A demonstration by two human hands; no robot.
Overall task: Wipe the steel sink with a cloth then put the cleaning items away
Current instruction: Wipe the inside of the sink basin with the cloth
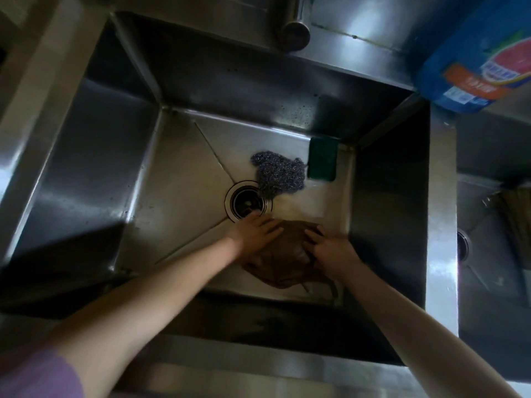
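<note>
Blue bottle (471, 53) label: print illegible

A steel bench (442, 196) surrounds the basin, its rim catching bright streaks of light while the near wall lies in deep shadow. A tap spout (294, 31) hangs over the far edge. A blue bottle (471, 53) with a printed label stands at the far right corner. To the right lies a second basin (488, 254) with its own drain.
</note>
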